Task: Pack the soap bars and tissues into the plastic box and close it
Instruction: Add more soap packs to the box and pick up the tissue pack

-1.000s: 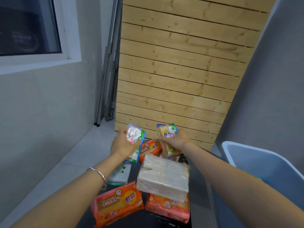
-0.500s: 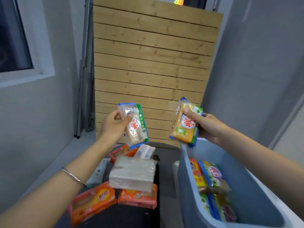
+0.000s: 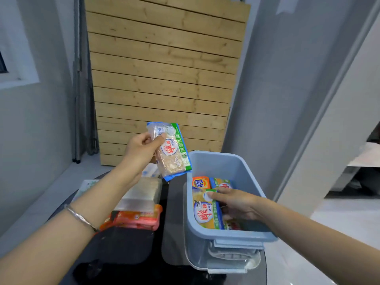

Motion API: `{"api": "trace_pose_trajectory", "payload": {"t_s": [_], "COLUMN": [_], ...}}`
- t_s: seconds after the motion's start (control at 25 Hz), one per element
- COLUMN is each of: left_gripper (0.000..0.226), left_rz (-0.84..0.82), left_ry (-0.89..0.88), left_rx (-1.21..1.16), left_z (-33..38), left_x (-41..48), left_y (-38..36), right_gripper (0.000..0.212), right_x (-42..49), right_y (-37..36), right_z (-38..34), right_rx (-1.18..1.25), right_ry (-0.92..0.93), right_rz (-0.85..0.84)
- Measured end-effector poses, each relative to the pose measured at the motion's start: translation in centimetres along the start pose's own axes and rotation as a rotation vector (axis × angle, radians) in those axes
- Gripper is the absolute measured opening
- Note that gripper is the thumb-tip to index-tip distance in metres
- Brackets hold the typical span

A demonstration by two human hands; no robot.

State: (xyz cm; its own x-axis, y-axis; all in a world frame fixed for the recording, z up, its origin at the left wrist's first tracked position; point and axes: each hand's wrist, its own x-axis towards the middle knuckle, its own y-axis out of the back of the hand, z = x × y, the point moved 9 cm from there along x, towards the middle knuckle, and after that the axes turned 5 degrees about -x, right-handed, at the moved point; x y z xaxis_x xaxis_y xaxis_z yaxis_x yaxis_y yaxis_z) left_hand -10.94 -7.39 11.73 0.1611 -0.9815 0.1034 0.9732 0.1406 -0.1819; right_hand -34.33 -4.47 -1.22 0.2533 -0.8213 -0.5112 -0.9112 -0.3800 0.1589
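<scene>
My left hand (image 3: 139, 150) holds a pale soap bar (image 3: 171, 152) in a clear blue-and-green wrapper, raised just left of the blue plastic box (image 3: 230, 236). My right hand (image 3: 233, 202) is inside the box, fingers on a yellow soap bar (image 3: 205, 210) that lies on other bars. An orange Tide bar (image 3: 200, 182) and another wrapped bar (image 3: 223, 183) lie at the box's far end. On the dark table (image 3: 174, 202), left of the box, a clear-wrapped tissue block (image 3: 144, 194) rests on orange tissue packs (image 3: 135, 220).
A clear lid (image 3: 226, 258) lies under the box's near end. A pale green pack (image 3: 86, 187) sits under my left forearm, a white pack (image 3: 149, 171) behind the tissue block. A slatted wooden panel (image 3: 164, 79) leans on the wall behind; grey walls on both sides.
My right hand has gone down into the box with the yellow soap bar. My left hand has carried its bar rightward toward the box. The view has swung to the right.
</scene>
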Motion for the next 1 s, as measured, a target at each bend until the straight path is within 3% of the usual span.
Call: {"api": "trace_pose_trajectory", "payload": {"t_s": [0.2,0.4,0.6,0.72,0.88,1.0], "left_gripper": [0.011,0.028,0.037,0.036,0.034,0.044], "left_rz": [-0.119,-0.272,-0.426,-0.577,-0.777,-0.849], "left_ry": [0.036,0.088,0.209,0.321,0.491,0.573], "left_rx": [0.025,0.096,0.159,0.198,0.431,0.454], "left_z": [-0.7,-1.7,-4.1,-6.7,-12.1,-14.5], "left_x": [-0.5,-1.0,-1.3,-2.6,-5.8,-7.0], "left_y": [-3.2,-7.2,-10.7,-14.2,-17.4,-18.1], "right_gripper": [0.039,0.042,0.017,0.025,0.030,0.028], "right_x": [-0.2,-1.9,-5.8,-6.0,-3.6,-2.5], "right_y": [1.1,2.2,11.2,14.1,12.5,11.9], "right_z": [-0.2,-1.4,-7.8,-6.8,-5.2,-5.2], "right_rx": [-0.399,-0.144,0.316,0.121,0.078,0.027], "right_ry": [-0.006,0.005,0.465,0.442,0.454,0.489], "right_rz": [0.070,0.004,0.398,0.767,0.812,0.815]}}
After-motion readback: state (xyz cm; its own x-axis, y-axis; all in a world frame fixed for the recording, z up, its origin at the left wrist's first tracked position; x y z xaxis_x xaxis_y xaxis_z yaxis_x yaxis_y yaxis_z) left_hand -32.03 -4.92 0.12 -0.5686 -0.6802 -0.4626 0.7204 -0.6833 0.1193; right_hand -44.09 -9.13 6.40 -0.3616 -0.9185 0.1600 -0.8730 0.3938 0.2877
